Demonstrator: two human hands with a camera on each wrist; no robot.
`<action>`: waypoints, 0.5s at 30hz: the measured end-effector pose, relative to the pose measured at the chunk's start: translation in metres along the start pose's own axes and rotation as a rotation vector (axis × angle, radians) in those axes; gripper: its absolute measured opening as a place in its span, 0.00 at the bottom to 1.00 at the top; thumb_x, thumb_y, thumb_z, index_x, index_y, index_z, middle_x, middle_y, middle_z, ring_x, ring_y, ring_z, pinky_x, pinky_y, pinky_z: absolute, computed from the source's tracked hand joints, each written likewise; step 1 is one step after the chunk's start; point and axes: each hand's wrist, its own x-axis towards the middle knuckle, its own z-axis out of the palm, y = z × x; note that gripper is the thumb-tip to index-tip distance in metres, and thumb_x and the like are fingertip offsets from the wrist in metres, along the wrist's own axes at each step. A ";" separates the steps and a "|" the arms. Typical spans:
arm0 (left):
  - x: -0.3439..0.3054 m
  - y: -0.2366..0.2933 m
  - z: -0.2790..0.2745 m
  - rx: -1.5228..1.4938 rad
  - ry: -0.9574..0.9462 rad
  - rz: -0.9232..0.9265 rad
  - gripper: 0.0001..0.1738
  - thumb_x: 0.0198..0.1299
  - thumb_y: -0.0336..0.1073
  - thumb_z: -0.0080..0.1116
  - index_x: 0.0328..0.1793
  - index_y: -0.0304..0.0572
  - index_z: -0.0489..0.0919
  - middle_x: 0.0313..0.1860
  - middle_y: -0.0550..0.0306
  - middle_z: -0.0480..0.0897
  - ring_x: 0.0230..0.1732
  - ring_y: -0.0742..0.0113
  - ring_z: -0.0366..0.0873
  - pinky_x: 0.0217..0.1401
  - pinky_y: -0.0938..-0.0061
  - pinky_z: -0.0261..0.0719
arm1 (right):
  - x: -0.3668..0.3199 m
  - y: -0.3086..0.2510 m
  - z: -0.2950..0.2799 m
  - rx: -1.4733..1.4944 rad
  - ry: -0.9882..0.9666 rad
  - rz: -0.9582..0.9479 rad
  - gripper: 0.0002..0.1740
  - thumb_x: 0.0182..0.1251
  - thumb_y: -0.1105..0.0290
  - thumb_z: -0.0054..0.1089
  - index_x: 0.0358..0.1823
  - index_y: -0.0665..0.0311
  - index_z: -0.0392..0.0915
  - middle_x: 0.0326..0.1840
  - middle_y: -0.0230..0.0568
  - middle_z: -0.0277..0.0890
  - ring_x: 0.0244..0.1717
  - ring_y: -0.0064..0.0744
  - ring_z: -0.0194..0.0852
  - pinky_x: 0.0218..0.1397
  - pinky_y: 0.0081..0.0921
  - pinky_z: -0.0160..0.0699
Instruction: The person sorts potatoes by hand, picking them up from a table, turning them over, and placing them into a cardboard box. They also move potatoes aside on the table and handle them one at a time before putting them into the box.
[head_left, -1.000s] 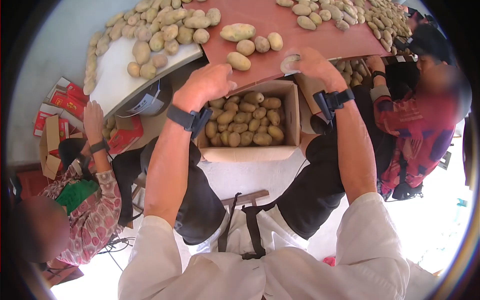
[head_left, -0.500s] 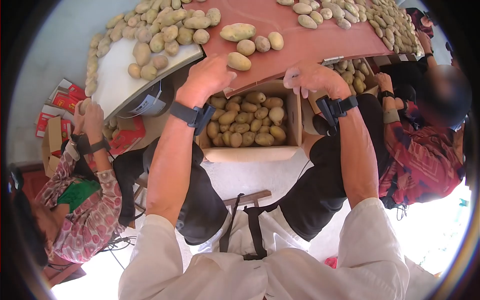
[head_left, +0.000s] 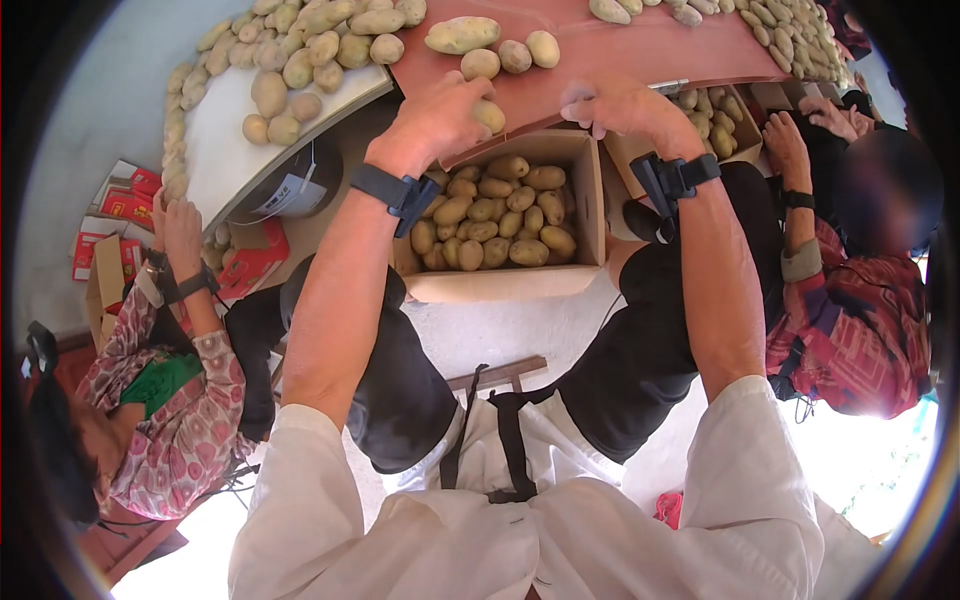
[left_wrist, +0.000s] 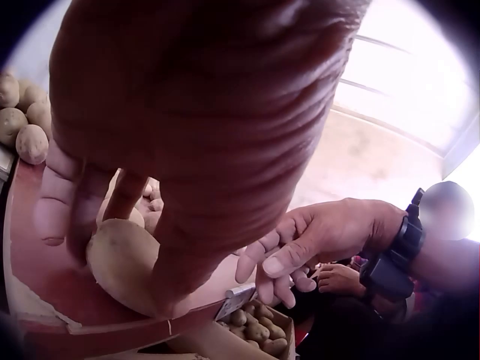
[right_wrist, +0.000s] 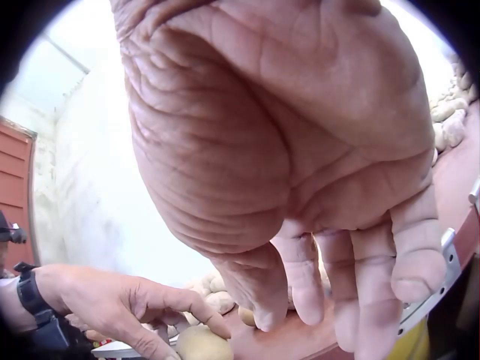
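Observation:
At the front edge of the red table [head_left: 600,52], my left hand [head_left: 440,118] grips a potato [head_left: 490,116]. In the left wrist view, thumb and fingers close around that pale potato [left_wrist: 124,262] from both sides. My right hand [head_left: 632,108] hovers near the table edge to the right, holding nothing. Its fingers hang loose and slightly bent in the right wrist view. Below and between both hands, an open cardboard box [head_left: 505,289] holds many potatoes [head_left: 500,222].
Several potatoes [head_left: 463,36] lie just beyond my left hand. A large potato pile [head_left: 320,45] covers part of the white table [head_left: 215,130] at left. Another box of potatoes [head_left: 712,115] stands at right. People sit on both sides; a bucket [head_left: 300,190] stands under the white table.
My right hand held a blurred pale round thing over the table edge a second ago and is now empty. My left hand has moved onto the potato nearest the edge and grips it.

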 end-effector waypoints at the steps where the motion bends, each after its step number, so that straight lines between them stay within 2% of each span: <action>1: 0.000 0.001 0.004 0.009 0.000 0.059 0.27 0.60 0.39 0.70 0.67 0.50 0.78 0.59 0.49 0.79 0.62 0.47 0.79 0.62 0.57 0.79 | 0.001 0.000 -0.001 -0.008 0.004 0.000 0.15 0.72 0.62 0.63 0.48 0.68 0.84 0.34 0.35 0.81 0.30 0.30 0.84 0.36 0.32 0.82; 2: 0.000 0.002 0.007 0.018 0.002 0.119 0.26 0.59 0.38 0.70 0.64 0.50 0.79 0.58 0.49 0.79 0.61 0.46 0.79 0.61 0.57 0.80 | 0.003 0.004 0.001 -0.010 0.006 0.000 0.15 0.72 0.62 0.63 0.48 0.68 0.84 0.34 0.35 0.81 0.30 0.30 0.84 0.36 0.32 0.82; 4: -0.002 0.008 0.008 0.021 -0.030 0.110 0.25 0.58 0.37 0.71 0.63 0.49 0.80 0.57 0.49 0.80 0.61 0.46 0.80 0.60 0.56 0.80 | 0.011 0.016 0.004 0.057 0.032 -0.061 0.16 0.72 0.62 0.63 0.48 0.69 0.85 0.34 0.37 0.82 0.28 0.32 0.84 0.36 0.32 0.82; 8: -0.012 0.019 0.010 0.035 -0.094 0.135 0.21 0.55 0.37 0.73 0.56 0.48 0.83 0.55 0.49 0.82 0.60 0.46 0.80 0.59 0.54 0.80 | 0.018 0.018 0.001 0.075 0.087 -0.061 0.14 0.68 0.63 0.64 0.45 0.67 0.85 0.32 0.37 0.82 0.30 0.32 0.83 0.34 0.33 0.80; 9: -0.017 0.022 0.010 0.062 -0.145 0.143 0.20 0.54 0.37 0.73 0.54 0.48 0.83 0.54 0.49 0.82 0.60 0.46 0.80 0.58 0.54 0.80 | 0.019 0.017 0.000 0.033 0.112 -0.042 0.15 0.69 0.63 0.63 0.46 0.68 0.85 0.33 0.39 0.83 0.29 0.32 0.84 0.34 0.32 0.81; 10: -0.021 0.022 0.016 0.057 -0.108 0.180 0.19 0.52 0.37 0.74 0.51 0.47 0.84 0.51 0.49 0.83 0.59 0.46 0.80 0.57 0.54 0.80 | 0.020 0.016 0.000 -0.008 0.136 -0.022 0.16 0.70 0.63 0.62 0.48 0.69 0.85 0.33 0.40 0.84 0.28 0.32 0.85 0.34 0.31 0.81; 15: -0.040 0.035 0.014 0.093 -0.170 0.182 0.19 0.50 0.36 0.73 0.50 0.46 0.85 0.49 0.48 0.85 0.56 0.44 0.82 0.55 0.53 0.80 | 0.029 0.024 0.002 0.040 0.212 -0.087 0.15 0.70 0.62 0.60 0.46 0.66 0.85 0.32 0.37 0.83 0.28 0.30 0.85 0.28 0.30 0.77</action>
